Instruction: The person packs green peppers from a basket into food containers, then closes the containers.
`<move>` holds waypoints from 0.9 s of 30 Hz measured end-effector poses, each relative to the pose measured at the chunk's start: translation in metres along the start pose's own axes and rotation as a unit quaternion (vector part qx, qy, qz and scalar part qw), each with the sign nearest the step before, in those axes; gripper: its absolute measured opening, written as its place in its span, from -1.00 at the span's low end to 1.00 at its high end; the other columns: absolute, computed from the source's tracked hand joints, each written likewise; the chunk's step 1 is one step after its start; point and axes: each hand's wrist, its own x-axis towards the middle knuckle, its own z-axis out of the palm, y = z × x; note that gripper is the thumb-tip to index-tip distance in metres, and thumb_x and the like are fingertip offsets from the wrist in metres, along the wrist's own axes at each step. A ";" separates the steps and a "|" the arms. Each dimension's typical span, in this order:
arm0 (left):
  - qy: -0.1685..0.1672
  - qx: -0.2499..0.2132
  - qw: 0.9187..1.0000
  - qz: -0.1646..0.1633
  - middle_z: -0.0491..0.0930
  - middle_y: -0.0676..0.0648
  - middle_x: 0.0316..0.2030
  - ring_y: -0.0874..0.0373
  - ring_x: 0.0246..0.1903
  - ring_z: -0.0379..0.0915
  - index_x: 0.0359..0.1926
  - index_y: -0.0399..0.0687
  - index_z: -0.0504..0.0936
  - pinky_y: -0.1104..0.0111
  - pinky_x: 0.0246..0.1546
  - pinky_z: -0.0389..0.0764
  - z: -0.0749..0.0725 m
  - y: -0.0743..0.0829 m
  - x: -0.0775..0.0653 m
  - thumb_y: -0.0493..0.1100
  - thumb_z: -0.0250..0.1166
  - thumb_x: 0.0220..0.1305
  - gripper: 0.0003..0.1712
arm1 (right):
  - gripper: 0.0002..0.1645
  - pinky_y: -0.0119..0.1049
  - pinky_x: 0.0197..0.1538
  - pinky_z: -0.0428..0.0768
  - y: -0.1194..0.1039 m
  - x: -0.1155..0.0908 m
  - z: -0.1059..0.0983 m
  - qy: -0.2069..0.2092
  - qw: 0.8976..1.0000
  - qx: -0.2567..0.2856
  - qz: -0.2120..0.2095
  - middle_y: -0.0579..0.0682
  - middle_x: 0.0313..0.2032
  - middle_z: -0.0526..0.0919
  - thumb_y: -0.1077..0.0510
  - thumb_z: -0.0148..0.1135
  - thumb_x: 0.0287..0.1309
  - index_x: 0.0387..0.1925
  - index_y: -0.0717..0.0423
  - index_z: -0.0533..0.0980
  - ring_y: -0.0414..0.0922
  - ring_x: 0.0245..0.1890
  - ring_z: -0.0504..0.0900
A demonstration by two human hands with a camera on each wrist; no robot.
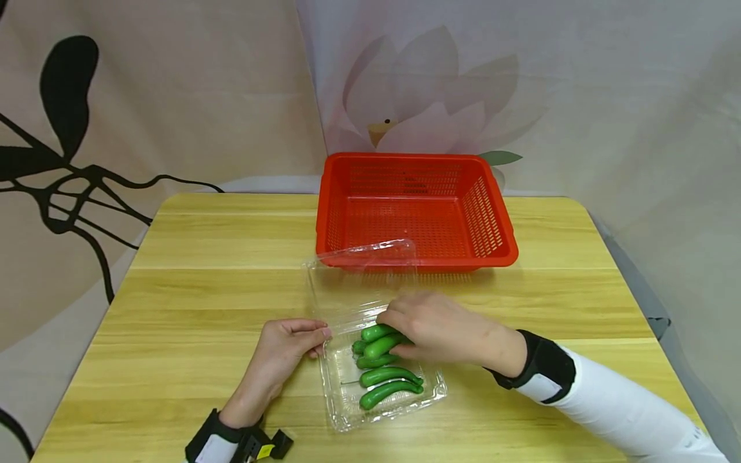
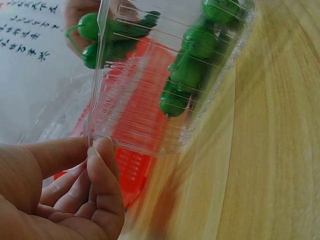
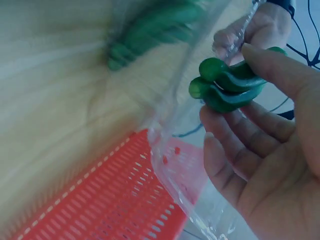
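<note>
A clear plastic clamshell box [image 1: 341,402] lies on the table with its lid [image 1: 361,289] folded back. Several glossy, curved green cucumbers [image 1: 388,375] are inside it, small and toy-like. My left hand [image 1: 289,347] pinches the box's left edge between thumb and fingertips; the left wrist view shows this edge tilted close to the camera. Over the box's upper part, my right hand [image 1: 437,328] holds two cucumbers [image 3: 225,102] side by side between thumb and fingers. In the head view, that hand covers part of them and the box's right side.
Behind the box stands a red perforated plastic basket [image 1: 463,262], and the raised lid overlaps its front left rim. Wooden tabletop [image 1: 220,270] extends to both sides. A printed cloth backdrop [image 1: 231,96] hangs behind the table.
</note>
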 end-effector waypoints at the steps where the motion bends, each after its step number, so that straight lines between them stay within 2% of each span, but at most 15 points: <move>1: 0.000 0.001 1.000 0.001 0.76 -0.23 -0.40 0.17 -0.53 0.60 -0.15 -0.42 0.79 0.40 -0.45 0.68 0.000 0.000 0.000 -0.38 0.49 0.24 -0.82 | -0.54 -0.31 -0.07 0.68 -0.001 0.000 0.002 -0.007 1.000 0.002 0.001 -0.11 -0.18 0.68 0.02 0.58 0.15 -0.01 0.11 0.60 -0.19 -0.18 0.64; 5: 0.000 0.001 1.000 0.004 0.76 -0.22 -0.41 0.17 -0.54 0.60 -0.15 -0.42 0.79 0.40 -0.45 0.68 0.000 -0.001 0.000 -0.38 0.49 0.25 -0.82 | -0.60 -0.30 -0.05 0.67 -0.004 -0.001 0.010 -0.032 0.999 0.006 0.005 -0.16 -0.22 0.66 0.03 0.55 0.19 -0.03 0.06 0.60 -0.21 -0.21 0.62; 14: 0.000 -0.004 1.000 0.006 0.77 -0.20 -0.41 0.18 -0.54 0.60 -0.15 -0.43 0.78 0.41 -0.46 0.68 0.000 -0.001 0.001 -0.39 0.49 0.24 -0.82 | -0.60 -0.34 -0.19 0.63 -0.010 -0.001 0.022 -0.070 0.997 -0.025 0.002 -0.22 -0.33 0.61 -0.03 0.57 0.18 -0.10 0.01 0.56 -0.26 -0.31 0.59; 20: 0.002 -0.009 1.000 0.005 0.77 -0.20 -0.41 0.18 -0.55 0.60 -0.14 -0.43 0.78 0.41 -0.46 0.67 0.000 0.000 0.000 -0.37 0.50 0.25 -0.80 | -0.61 -0.33 -0.25 0.60 -0.010 0.000 0.028 -0.078 0.996 -0.035 -0.003 -0.23 -0.38 0.59 -0.05 0.58 0.16 -0.16 0.00 0.54 -0.27 -0.33 0.60; 27: 0.001 -0.008 1.000 0.005 0.77 -0.19 -0.40 0.18 -0.55 0.59 -0.12 -0.44 0.77 0.40 -0.47 0.68 -0.001 0.000 -0.001 -0.36 0.50 0.25 -0.77 | -0.60 -0.33 -0.24 0.61 -0.010 -0.001 0.032 -0.088 0.996 -0.030 0.005 -0.22 -0.37 0.59 -0.06 0.57 0.18 -0.14 0.00 0.55 -0.27 -0.32 0.60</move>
